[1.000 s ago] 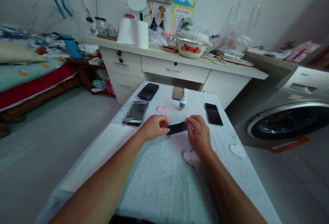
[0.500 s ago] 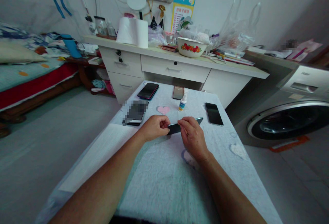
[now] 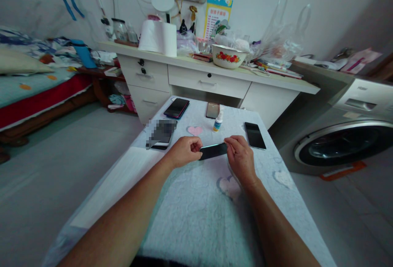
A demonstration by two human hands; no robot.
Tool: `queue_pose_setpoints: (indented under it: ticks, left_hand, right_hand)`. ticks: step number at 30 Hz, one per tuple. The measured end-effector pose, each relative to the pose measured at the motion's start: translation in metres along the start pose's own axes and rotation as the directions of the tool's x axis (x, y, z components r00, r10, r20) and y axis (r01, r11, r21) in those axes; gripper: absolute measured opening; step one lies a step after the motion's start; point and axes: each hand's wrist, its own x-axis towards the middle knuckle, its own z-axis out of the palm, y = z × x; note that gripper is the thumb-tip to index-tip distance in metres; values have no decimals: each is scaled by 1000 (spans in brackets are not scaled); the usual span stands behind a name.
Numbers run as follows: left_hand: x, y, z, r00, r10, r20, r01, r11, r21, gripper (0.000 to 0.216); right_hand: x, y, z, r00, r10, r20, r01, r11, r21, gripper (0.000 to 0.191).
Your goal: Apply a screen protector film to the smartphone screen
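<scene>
Mid-table, on the pale cloth, you've got a dark phone tilted up between both hands. Left hand: thumb and curled fingers gripping its left end. Right hand: fingers bunched, tips at the upper edge toward the right; can't tell whether they're pinching the phone, and its right end is hidden. Small white bottle, blue-and-yellow label, stands just beyond, near a smaller phone lying flat. To your right, black phone, flat. To your left, partly pixelated device; behind it, red-edged phone. White desk past the table's far end.
</scene>
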Motion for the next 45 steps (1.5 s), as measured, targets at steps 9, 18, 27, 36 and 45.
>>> queue_pose_setpoints:
  ticks: [9,18,27,36,45]
  left_hand:
    - [0,-2,0,1000,10,-12,-10,1000,14,6]
    - [1,-4,-2,999,33,-23,-32,998,50,6]
    - [1,-4,-2,999,26,-21,-25,998,52,7]
    - [1,-3,-3,999,27,-30,-26,998,54,6]
    - [1,-2,-2,999,24,-24,-22,998,50,5]
  right_hand:
    - [1,11,-4,999,27,-39,-27,999,-20,22]
    - [1,17,-6,996,54,-72,-56,998,-23,20]
    - [2,15,-7,993,75,-86,-77,997,-19,20]
    - [3,18,-9,988,120,-101,-123,992,-22,21]
    - [3,22,-9,981,126,-144,-129,992,-12,18]
